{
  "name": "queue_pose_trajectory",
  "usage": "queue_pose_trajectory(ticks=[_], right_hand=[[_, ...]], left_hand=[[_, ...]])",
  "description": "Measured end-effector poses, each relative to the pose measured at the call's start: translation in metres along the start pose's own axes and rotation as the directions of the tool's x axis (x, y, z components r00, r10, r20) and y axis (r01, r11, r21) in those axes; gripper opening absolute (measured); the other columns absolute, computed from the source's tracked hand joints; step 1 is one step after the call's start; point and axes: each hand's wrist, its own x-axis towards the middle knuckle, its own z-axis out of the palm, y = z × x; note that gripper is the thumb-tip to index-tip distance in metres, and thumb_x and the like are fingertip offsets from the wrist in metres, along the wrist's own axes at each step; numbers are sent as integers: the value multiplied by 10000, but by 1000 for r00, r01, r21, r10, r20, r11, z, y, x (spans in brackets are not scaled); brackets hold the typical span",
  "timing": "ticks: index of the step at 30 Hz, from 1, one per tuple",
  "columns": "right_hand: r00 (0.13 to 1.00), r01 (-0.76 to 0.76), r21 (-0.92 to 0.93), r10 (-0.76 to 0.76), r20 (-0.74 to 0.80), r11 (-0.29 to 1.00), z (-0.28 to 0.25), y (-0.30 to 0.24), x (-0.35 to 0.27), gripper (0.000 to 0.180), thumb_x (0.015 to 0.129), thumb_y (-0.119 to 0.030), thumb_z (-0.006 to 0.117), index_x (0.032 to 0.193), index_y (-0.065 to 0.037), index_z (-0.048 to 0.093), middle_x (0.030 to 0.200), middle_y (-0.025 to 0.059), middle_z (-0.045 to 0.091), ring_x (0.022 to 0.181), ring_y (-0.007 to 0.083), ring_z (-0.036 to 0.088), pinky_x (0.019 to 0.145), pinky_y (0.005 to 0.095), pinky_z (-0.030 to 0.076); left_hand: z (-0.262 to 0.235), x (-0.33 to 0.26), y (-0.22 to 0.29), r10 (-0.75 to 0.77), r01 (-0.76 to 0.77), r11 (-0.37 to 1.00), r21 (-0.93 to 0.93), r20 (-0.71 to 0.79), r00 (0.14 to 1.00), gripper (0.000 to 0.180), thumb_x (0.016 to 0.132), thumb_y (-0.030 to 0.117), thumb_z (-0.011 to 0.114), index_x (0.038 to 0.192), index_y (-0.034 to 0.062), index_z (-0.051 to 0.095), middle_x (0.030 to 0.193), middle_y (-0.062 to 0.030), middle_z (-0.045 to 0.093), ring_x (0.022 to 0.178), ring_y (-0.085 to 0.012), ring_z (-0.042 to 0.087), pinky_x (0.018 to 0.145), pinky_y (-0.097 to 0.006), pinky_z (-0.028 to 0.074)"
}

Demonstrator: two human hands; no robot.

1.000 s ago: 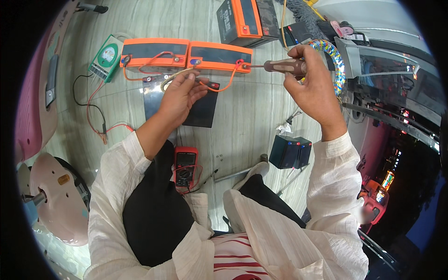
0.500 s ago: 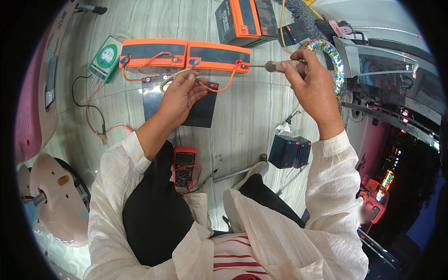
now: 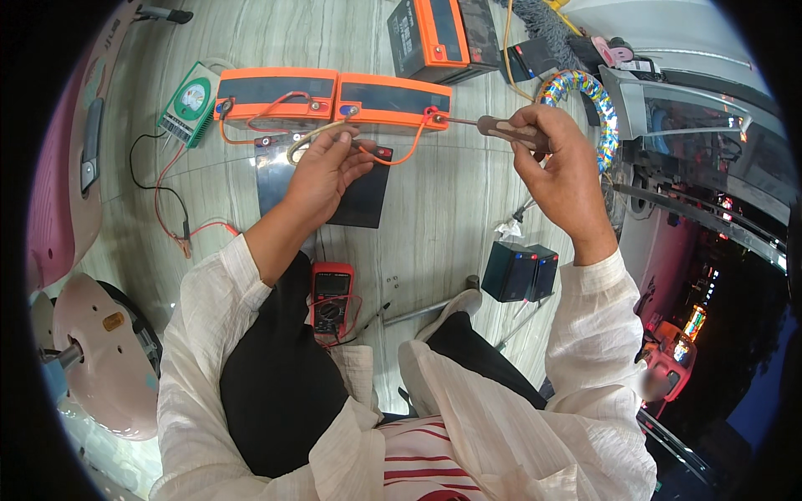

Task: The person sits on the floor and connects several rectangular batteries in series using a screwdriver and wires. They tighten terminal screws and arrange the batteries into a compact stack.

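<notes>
Head view: I see the right hand point(image 3: 564, 171) gripping a screwdriver point(image 3: 511, 132), tip at the right terminal point(image 3: 439, 119) of the right battery point(image 3: 393, 88); left hand point(image 3: 324, 167) pinches a beige cable point(image 3: 302, 144). Orange wire point(image 3: 409, 152) already reaches that terminal; tightness I cannot tell.

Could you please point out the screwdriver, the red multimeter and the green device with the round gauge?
Screwdriver point(image 3: 499, 128): head view, on its handle.
Red multimeter point(image 3: 331, 310): head view, on its round dial.
Green device point(image 3: 193, 98): head view, on its round gauge.
</notes>
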Motion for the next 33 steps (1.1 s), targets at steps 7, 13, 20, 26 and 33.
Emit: queue_pose_trajectory(ticks=[7, 13, 20, 26, 33], right_hand=[[999, 19, 35, -18, -48, 999, -4, -1, -4, 284, 803, 42, 648, 1071, -42, 606, 992, 110, 605, 857, 225, 648, 707, 308, 514], [999, -53, 51, 53, -9, 997, -6, -5, -7, 301, 825, 49, 653, 1113, -17, 591, 1046, 59, 631, 930, 127, 622, 793, 262, 495], [997, -46, 68, 50, -65, 997, 1, -4, -6, 285, 801, 37, 652, 1074, -30, 605, 992, 115, 611, 857, 215, 674, 691, 299, 530], [997, -82, 40, 82, -12, 996, 3, 3, -4, 305, 838, 21, 660, 1132, -23, 590, 1054, 63, 632, 904, 119, 613, 723, 251, 487], [997, -62, 34, 64, -47, 997, 4, -1, -3, 266, 808, 27, 653, 1065, -21, 602, 982, 129, 614, 854, 230, 673, 713, 310, 540]], left_hand=[[0, 1, -1, -11, 11, 1000, -7, 7, 1000, 194, 1054, 204, 431, 1160, 66, 518, 1097, -139, 639, 924, -153, 647, 844, -269, 575], [0, 2, -3, -24, 24, 1000, -3, 11, 1000, 193, 1055, 203, 430, 1161, 72, 523, 1099, -130, 642, 925, -152, 650, 848, -270, 572], [3, 3, -6, -25, 25, 1000, 12, 44, 999, 196, 1057, 203, 425, 1162, 76, 530, 1096, -119, 646, 929, -152, 652, 853, -271, 565], [2, 4, -8, -21, 20, 1000, 12, 61, 998, 199, 1057, 204, 426, 1168, 79, 534, 1095, -116, 648, 933, -152, 654, 855, -274, 563], [13, 3, -7, -32, 31, 999, 23, 56, 998, 182, 1052, 190, 432, 1147, 68, 529, 1059, -111, 640, 932, -167, 635, 897, -318, 541]])
